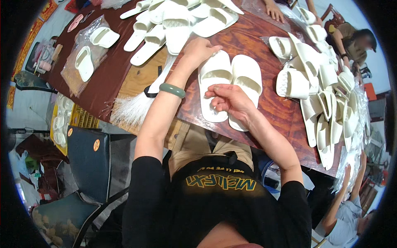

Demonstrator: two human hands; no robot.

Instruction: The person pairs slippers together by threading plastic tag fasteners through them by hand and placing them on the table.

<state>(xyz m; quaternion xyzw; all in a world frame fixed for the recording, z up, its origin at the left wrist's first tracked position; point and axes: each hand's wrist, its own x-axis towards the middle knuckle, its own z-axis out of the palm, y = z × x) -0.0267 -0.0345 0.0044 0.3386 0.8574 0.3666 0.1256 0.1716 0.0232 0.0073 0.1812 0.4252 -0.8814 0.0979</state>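
Observation:
A pair of white slippers lies side by side on the wood-patterned table, close to its near edge. The left slipper and the right slipper both have broad straps. At the far end of the left one is my left hand, its fingertips by the edge; most of its fingers are hidden from view. My right hand hovers over the near halves of the pair, fingers loosely bent and apart, with nothing visible in them. A green bangle circles my left wrist.
A heap of white slippers covers the far middle. Another pile stands at right with clear plastic. Two slippers lie on a plastic bag at left. A white-bristled brush lies beside my left forearm. Other people's hands are around the table.

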